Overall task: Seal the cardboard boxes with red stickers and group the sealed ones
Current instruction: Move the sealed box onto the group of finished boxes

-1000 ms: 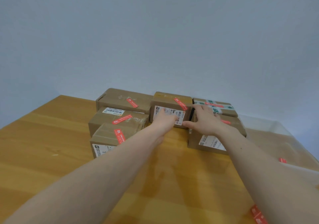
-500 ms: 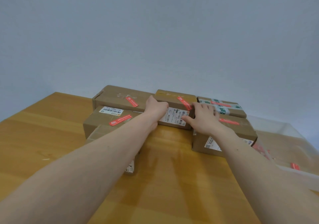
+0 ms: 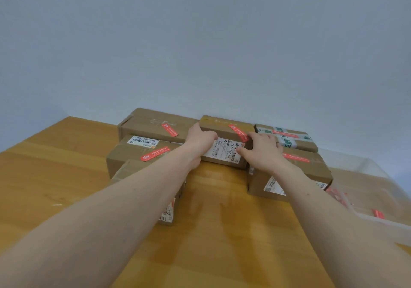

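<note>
Several brown cardboard boxes stand grouped at the far edge of the wooden table (image 3: 222,232), each with a red sticker. The middle box (image 3: 224,130) carries a red sticker (image 3: 238,132) over its front top edge and a white label on its front. My left hand (image 3: 200,142) grips its left end. My right hand (image 3: 263,150) holds its right end, thumb on the label. To the left lie a large back box (image 3: 153,125) and a front box (image 3: 133,156); my left forearm hides most of a third.
Right of the middle box sit a box wrapped in green-printed tape (image 3: 287,137) and a larger box (image 3: 309,172) in front of it. A clear plastic bag (image 3: 367,190) with loose red stickers (image 3: 378,214) lies at the right. The wall rises just behind the boxes.
Both hands have pushed the middle box farther back toward the wall, level with the back boxes. The view has shifted closer.
</note>
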